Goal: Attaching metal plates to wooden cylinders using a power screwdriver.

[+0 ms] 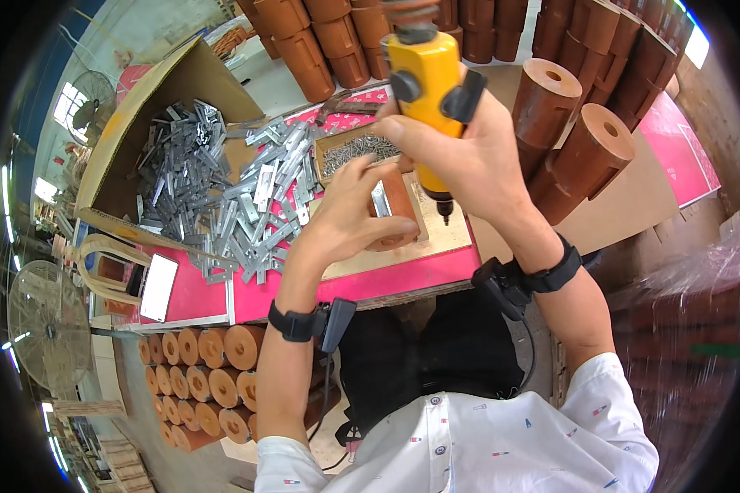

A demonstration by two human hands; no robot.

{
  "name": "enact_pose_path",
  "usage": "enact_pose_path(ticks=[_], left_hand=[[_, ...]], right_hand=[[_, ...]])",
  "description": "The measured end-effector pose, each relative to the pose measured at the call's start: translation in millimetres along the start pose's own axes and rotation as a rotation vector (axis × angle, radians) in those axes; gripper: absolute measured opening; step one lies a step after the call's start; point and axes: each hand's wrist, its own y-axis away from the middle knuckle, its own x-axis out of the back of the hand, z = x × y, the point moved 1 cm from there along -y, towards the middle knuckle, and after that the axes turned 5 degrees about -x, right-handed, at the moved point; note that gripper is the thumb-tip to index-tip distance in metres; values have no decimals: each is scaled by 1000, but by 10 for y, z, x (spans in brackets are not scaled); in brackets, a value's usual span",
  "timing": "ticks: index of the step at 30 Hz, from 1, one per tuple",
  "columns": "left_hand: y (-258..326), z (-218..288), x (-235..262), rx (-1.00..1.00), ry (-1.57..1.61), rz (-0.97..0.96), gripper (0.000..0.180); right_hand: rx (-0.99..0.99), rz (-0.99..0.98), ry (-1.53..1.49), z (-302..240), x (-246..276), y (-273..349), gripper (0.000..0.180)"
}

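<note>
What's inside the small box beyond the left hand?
The small box holds silver fasteners, apparently screws. They hide its floor; the left hand covers part of its near side, the right hand some of its right end.

Both arms reached forward from the lower edge. The left forearm [284, 386] ran nearly straight ahead, and the left hand [345, 215] angled inward, back uppermost, fingers [368, 174] arched opposite the thumb [395, 226] in a C-shaped grip. The right forearm [567, 304] slanted inward to the right hand [473, 160], which sat higher, curled in a grip, its fingers mostly hidden and seemingly wrapped round the far side.
</note>
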Motion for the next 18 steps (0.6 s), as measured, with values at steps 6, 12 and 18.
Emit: enact_pose_path(ticks=[6, 12, 18], left_hand=[[-402, 551, 77, 78, -462, -433, 82], [-224, 309, 117, 108, -229, -323, 73], [383, -116, -196, 133, 485, 119, 92]], right_hand=[[-217, 0, -75, 19, 195, 140, 39], [-95, 7, -28, 126, 212, 163, 40], [-58, -7, -37, 183, 111, 122, 36]])
